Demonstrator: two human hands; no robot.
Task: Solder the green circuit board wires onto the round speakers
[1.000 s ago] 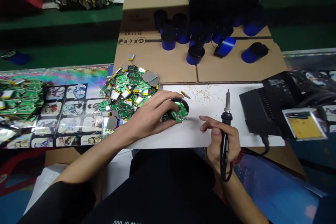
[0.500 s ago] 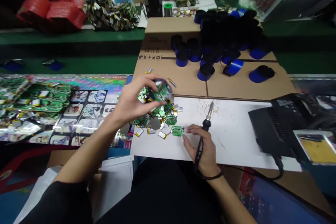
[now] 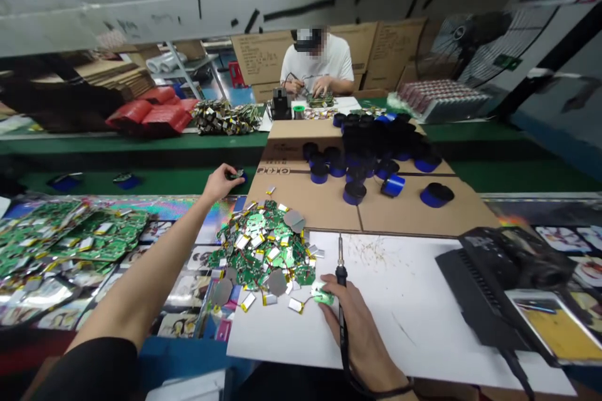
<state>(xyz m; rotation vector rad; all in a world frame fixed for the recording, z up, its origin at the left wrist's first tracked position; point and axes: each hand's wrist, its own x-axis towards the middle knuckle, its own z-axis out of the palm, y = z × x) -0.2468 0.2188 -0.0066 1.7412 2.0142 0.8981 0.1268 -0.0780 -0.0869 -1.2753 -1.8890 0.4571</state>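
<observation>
In the head view, our left hand (image 3: 221,183) grasped a blue-sided cup (image 3: 244,179) at the green strip (image 3: 188,180), fingers and thumb around its upper part, probably because that grip steadied it at arm's length. We could not tell whether its base touched the strip.

Our right hand (image 3: 361,329) grasped two things: a soldering iron (image 3: 341,274) lay along it, while thumb and fingertips pinched a green circuit board (image 3: 322,293) just above the white tabletop (image 3: 399,338). The iron's tip pointed forward, past the board, which presumably spared our fingers from its heat.

The heap of boards and battery cells (image 3: 263,247) lay just left of that board, likely for an easy reach. Other blue cups (image 3: 354,193) stood beyond on flattened cardboard (image 3: 301,208), perhaps to leave the white area free. The iron's black station (image 3: 484,294) sat to the right, seemingly on the iron's own side.
</observation>
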